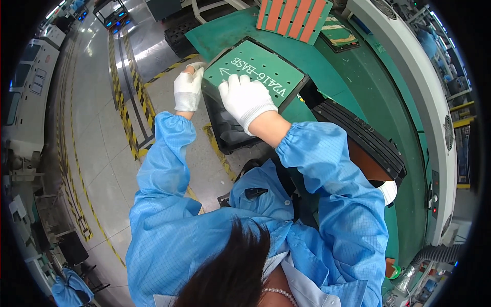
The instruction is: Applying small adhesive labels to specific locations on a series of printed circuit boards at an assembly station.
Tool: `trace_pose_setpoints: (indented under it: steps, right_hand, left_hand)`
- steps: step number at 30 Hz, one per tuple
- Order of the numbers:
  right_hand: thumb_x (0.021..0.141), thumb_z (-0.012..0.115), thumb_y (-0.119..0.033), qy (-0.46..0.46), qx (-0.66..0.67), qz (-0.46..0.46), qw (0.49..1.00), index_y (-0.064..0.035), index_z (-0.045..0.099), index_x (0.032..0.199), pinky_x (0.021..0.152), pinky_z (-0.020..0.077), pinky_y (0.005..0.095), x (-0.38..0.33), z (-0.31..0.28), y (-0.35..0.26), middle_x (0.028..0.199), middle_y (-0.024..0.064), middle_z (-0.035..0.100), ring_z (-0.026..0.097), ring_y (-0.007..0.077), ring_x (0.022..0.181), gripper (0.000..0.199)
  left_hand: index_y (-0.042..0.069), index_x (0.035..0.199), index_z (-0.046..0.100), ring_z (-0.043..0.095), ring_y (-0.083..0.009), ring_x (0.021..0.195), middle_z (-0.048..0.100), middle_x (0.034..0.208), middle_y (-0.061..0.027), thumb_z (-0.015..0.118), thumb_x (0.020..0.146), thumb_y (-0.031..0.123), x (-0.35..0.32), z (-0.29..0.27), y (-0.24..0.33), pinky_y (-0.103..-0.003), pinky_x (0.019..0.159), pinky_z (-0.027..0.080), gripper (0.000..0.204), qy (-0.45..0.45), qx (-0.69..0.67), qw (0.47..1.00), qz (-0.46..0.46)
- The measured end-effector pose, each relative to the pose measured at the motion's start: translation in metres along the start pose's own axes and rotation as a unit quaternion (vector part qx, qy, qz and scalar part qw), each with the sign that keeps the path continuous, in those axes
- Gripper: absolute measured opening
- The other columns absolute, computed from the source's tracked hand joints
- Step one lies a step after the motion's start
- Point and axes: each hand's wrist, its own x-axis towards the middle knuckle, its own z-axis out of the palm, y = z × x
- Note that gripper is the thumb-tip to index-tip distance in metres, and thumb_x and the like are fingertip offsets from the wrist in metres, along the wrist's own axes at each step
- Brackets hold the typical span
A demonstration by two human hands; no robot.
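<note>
A flat green plate [266,66] with small holes, white lettering and a white arrow lies across the top of an open black bin [240,146]. My left hand [187,91], in a white glove that leaves some fingertips bare, is closed at the plate's left corner. Over the plate's near edge lies my right hand [247,100], also gloved, its fingers bunched and bent on the board. The undersides of both grips are hidden. Below the plate's near side, dark grey material shows inside the bin.
A green-topped bench [353,92] runs along the right. At its far end stand an orange-striped green board [294,19] and a smaller striped board [337,36]. Black slabs [363,133] lie stacked near my right arm. A white machine frame [434,102] arches over the bench. Yellow-black tape [123,97] marks the floor.
</note>
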Motion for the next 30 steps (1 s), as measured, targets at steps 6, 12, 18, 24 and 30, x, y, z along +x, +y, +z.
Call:
trace_pose_setpoints:
  steps: [6, 12, 18, 24, 30]
  right_hand:
    - [0.087, 0.057, -0.018, 0.094, -0.069, -0.018, 0.993, -0.0050, 0.059, 0.103, 0.063, 0.0510, 0.0359, 0.005, -0.035, 0.043, 0.080, 0.0061, 0.060, 0.063, 0.0222, 0.075, 0.021]
    - [0.089, 0.060, -0.034, -0.105, -0.025, 0.112, 0.988, -0.0082, 0.050, 0.102, 0.069, 0.0523, 0.0473, 0.030, -0.070, 0.134, 0.081, 0.0162, 0.068, 0.067, 0.0357, 0.080, 0.031]
    - [0.083, 0.067, -0.037, 0.023, -0.016, 0.112, 0.993, -0.0060, 0.054, 0.095, 0.072, 0.0512, 0.0466, 0.047, -0.109, 0.202, 0.086, 0.0190, 0.066, 0.064, 0.0405, 0.084, 0.036]
    - [0.080, 0.071, -0.040, -0.025, 0.051, 0.077, 0.995, -0.0049, 0.058, 0.101, 0.081, 0.0502, 0.0447, 0.065, -0.059, 0.259, 0.095, 0.0218, 0.066, 0.063, 0.0399, 0.093, 0.042]
    - [0.076, 0.074, -0.031, 0.087, -0.135, 0.189, 0.969, -0.0067, 0.060, 0.102, 0.084, 0.0487, 0.0439, 0.070, -0.057, 0.252, 0.102, 0.0169, 0.065, 0.062, 0.0339, 0.100, 0.038]
  left_hand:
    - [0.002, 0.108, 0.066, 0.068, -0.0205, 0.087, 0.070, 0.092, -0.0138, 0.058, 0.095, 0.014, -0.003, 0.003, -0.011, -0.031, 0.077, 0.051, 0.020, 0.011, 0.028, 0.998, 0.048]
    - [0.000, 0.107, 0.064, 0.067, -0.0161, 0.087, 0.069, 0.095, -0.0100, 0.062, 0.091, 0.006, -0.001, 0.006, -0.017, -0.028, 0.078, 0.051, 0.017, -0.019, -0.096, 0.994, 0.043]
    - [0.000, 0.107, 0.063, 0.066, -0.0165, 0.088, 0.069, 0.097, -0.0098, 0.061, 0.091, 0.005, -0.003, 0.001, -0.013, -0.028, 0.079, 0.051, 0.017, -0.034, -0.069, 0.997, 0.032]
    - [-0.002, 0.111, 0.061, 0.063, -0.0125, 0.092, 0.067, 0.100, -0.0074, 0.060, 0.093, 0.003, -0.005, 0.000, -0.007, -0.026, 0.083, 0.050, 0.018, -0.050, -0.041, 0.997, 0.032]
    - [-0.001, 0.111, 0.061, 0.065, -0.0168, 0.095, 0.067, 0.104, -0.0108, 0.060, 0.092, 0.003, -0.005, 0.001, 0.003, -0.028, 0.084, 0.051, 0.020, -0.057, -0.052, 0.996, 0.042]
